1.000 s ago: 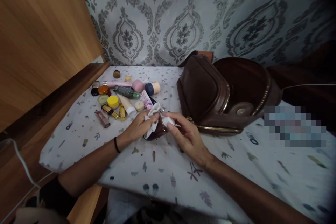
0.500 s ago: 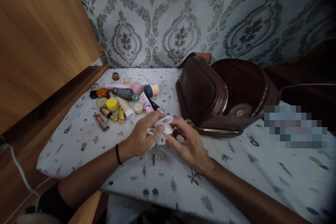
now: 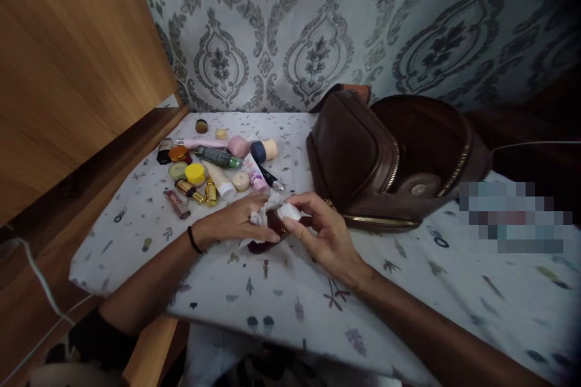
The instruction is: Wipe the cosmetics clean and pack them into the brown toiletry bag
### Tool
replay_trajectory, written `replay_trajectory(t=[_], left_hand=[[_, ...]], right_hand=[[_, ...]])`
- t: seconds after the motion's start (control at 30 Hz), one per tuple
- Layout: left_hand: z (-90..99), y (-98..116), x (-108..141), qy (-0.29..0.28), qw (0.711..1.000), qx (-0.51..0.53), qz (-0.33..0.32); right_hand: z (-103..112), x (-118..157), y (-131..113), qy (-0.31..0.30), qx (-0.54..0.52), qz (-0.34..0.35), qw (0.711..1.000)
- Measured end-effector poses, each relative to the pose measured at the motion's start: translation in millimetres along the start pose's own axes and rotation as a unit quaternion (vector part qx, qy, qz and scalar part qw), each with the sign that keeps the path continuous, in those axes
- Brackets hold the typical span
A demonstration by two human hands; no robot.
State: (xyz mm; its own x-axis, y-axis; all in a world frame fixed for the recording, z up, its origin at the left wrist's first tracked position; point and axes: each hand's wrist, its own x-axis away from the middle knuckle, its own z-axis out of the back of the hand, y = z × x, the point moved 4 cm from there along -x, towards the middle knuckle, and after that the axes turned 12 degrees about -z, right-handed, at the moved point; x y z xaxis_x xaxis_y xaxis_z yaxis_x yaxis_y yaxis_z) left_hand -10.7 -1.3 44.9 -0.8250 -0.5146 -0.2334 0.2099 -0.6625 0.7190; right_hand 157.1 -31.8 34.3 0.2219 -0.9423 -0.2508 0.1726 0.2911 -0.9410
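Note:
Near the table's front middle, a small dark red-brown bottle (image 3: 275,225) lies on its side with its white cap (image 3: 289,211) toward the right. My left hand (image 3: 235,219) presses a crumpled white wipe (image 3: 259,217) around the bottle's body, the thumb along its near side. The fingers and thumb of my right hand (image 3: 323,228) pinch the white cap. Just beyond the hands lie a cream jar (image 3: 240,181), a white-and-pink tube (image 3: 255,173) and a beige tube with a white cap (image 3: 219,180).
More cosmetics lie at the left back, including a yellow-lidded jar (image 3: 195,174), a green bottle (image 3: 216,157) and a pink sponge (image 3: 238,146). A brown leather bag (image 3: 351,151) stands unzipped at right. A wooden panel (image 3: 82,42) rises at left; patterned wallpaper (image 3: 263,42) backs the table.
The wipe has shifted left and the dark bottle now shows beneath it. My left hand has flattened over the wipe, and my right hand has closed on the white cap.

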Motion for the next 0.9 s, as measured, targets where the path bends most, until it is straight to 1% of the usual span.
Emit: replay_trajectory(t=[0.1,0.23,0.4,0.53,0.67,0.77,0.83,0.9], left_hand=[[1.1,-0.8,1.1,-0.014,0.999,-0.043,0.005],[-4.7,-0.8,2.0,-0.023,0.998,-0.059,-0.001],[-10.7,-1.9,2.6,-0.005,0.996,-0.085,0.006],[-7.6,-1.3,2.4,0.018,0.997,-0.073,0.024],[0.7,0.5,5.0,0.011,0.998,-0.028,0.048],[7.5,0.4,11.1,0.024,0.996,0.042,0.069],[10.6,-1.3,15.6,0.056,0.988,0.116,0.085],[13.3,-4.1,18.9,0.108,0.976,0.163,0.1]], right_hand=[[0.9,-1.4,-0.5,-0.004,-0.021,-0.03,0.999],[5.2,-7.0,3.9,0.008,-0.082,-0.073,0.994],[12.2,-13.3,12.2,0.05,-0.152,-0.117,0.98],[12.8,-14.3,14.9,0.069,-0.179,-0.126,0.973],[11.8,-13.2,14.7,0.064,-0.194,-0.13,0.97],[10.6,-12.0,13.2,0.05,-0.198,-0.135,0.969],[10.2,-11.3,12.1,0.046,-0.205,-0.138,0.968],[10.3,-11.0,11.1,0.049,-0.214,-0.135,0.966]])
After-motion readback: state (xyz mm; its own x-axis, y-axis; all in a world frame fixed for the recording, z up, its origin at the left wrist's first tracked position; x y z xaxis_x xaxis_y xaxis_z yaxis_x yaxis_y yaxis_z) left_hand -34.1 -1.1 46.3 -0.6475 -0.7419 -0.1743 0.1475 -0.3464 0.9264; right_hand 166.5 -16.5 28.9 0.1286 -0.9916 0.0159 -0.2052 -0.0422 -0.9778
